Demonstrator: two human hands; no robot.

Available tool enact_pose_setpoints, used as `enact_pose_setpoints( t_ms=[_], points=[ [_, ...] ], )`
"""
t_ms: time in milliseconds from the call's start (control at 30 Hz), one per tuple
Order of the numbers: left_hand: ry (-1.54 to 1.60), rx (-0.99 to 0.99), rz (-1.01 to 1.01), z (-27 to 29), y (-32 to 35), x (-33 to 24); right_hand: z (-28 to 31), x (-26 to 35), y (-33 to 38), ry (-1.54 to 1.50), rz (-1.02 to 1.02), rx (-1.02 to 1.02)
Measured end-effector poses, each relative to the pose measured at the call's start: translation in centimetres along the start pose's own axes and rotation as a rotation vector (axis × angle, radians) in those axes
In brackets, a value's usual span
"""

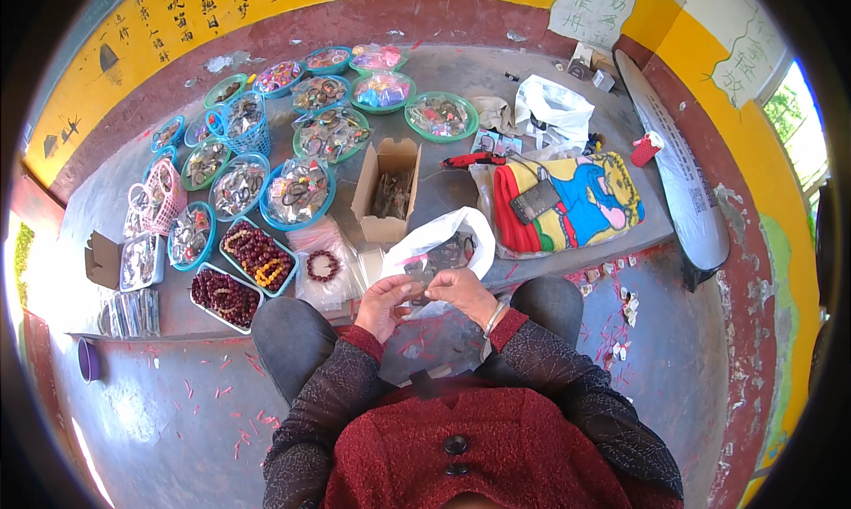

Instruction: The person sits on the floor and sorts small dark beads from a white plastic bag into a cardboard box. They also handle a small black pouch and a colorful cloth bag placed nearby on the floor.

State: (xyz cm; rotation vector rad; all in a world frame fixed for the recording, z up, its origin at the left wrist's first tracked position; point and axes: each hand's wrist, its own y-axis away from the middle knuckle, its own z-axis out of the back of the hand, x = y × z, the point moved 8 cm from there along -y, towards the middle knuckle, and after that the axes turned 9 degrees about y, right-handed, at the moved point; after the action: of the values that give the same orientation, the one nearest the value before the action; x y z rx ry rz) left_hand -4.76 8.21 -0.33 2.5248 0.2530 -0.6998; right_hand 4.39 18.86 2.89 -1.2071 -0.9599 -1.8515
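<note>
Head view, frame centre: left hand (pixel 383 303) and right hand (pixel 461 292) pinched a small clear plastic packet (pixel 424 287), fingers pressed together; judged light, limp, slippery; grip edges.

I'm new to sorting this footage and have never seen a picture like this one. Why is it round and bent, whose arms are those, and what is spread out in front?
The picture comes from a wide fisheye camera worn on a person's head, looking down, so straight edges curve toward the rim. The arms rising from the lower edge are the wearer's own, in dark patterned sleeves over a red buttoned top. The left hand and right hand meet above the knees and pinch a small item too tiny to identify, right at the mouth of a white plastic bag.

Ahead is a low grey ledge set out like a stall: round bowls of small packaged trinkets, trays of dark bead bracelets, an open cardboard box, small plastic baskets and a folded colourful cloth. Red paper scraps litter the floor.
</note>
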Motion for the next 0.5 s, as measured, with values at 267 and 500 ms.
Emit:
enact_pose_setpoints(
  t_ms=[267,500],
  points=[
    [0.011,0.065,0.095,0.1,0.0,0.6,-0.1,0.1,0.0,0.023,0.023,0.001],
    [-0.026,0.053,0.109,0.4,-0.2,0.9,-0.3,-0.3,-0.3,-0.017,0.04,0.029]
  ],
)
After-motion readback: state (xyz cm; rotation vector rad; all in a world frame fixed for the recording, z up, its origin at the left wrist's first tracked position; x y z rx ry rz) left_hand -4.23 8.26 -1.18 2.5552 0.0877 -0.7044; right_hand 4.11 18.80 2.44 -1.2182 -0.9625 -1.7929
